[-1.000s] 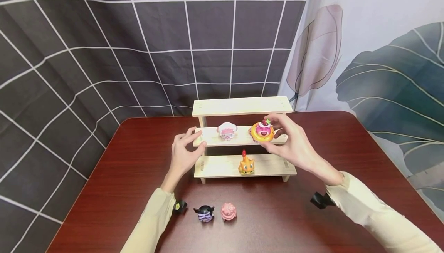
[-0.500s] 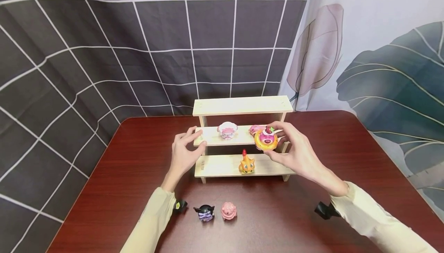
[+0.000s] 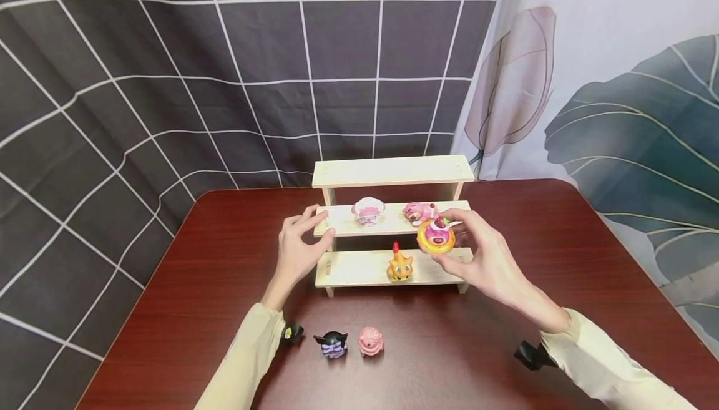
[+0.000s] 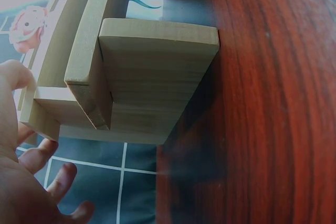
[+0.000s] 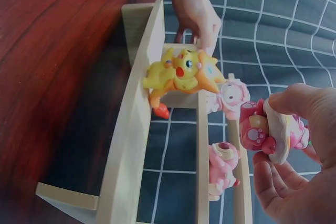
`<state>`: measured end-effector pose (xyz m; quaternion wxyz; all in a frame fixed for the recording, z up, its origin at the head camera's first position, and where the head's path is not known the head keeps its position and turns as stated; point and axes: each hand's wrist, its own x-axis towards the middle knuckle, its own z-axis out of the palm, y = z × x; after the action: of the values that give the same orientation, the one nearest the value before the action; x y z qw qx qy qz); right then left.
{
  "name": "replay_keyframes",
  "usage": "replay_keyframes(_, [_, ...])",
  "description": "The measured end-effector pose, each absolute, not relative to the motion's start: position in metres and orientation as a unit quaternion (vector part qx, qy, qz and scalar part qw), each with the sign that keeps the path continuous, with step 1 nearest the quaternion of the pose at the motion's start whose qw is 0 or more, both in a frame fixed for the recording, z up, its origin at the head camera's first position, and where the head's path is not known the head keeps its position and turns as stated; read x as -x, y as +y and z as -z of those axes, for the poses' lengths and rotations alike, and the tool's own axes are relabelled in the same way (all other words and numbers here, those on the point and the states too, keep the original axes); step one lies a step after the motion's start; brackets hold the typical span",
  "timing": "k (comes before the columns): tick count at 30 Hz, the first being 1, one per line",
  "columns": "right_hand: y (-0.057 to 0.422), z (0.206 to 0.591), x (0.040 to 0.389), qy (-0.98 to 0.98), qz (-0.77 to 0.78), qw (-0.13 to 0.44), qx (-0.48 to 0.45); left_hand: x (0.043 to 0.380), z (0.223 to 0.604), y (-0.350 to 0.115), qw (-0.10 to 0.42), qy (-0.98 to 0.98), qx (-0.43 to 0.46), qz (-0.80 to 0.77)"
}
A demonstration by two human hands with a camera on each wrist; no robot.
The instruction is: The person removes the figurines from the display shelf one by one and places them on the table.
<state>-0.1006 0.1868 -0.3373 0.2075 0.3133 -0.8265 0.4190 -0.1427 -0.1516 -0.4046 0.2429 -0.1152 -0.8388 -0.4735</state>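
Observation:
My right hand (image 3: 490, 263) pinches a pink bear figurine (image 3: 436, 238) with a yellow ring round its body and a strawberry on its head. It hangs in front of the right part of a three-tier wooden display shelf (image 3: 393, 171). The right wrist view shows its pink feet (image 5: 255, 134) between thumb and fingers. My left hand (image 3: 299, 246) grips the left end of the middle board (image 4: 46, 114). On that board are a white-and-pink figurine (image 3: 368, 211) and a lying pink bear figurine (image 3: 420, 211). An orange figurine with a red-tipped tail (image 3: 399, 268) sits on the lowest board.
A black-and-purple figurine (image 3: 332, 345) and a round pink figurine (image 3: 371, 341) stand on the dark red table (image 3: 224, 260) in front of the shelf. Behind the table hangs a dark checked curtain (image 3: 342, 42), with a leaf-patterned one (image 3: 595, 85) to its right.
My right hand has brought the ringed bear figurine off the middle board, toward me and slightly right. The lying pink bear behind it now shows. My left hand stays put.

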Motion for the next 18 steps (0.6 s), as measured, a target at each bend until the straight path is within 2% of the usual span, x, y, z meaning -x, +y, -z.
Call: replay_keyframes(18, [0.191,0.355,0.083,-0.819,-0.423,0.226,-0.314,0.143,0.406,-0.152,0.241,-0.842,0.112,0.47])
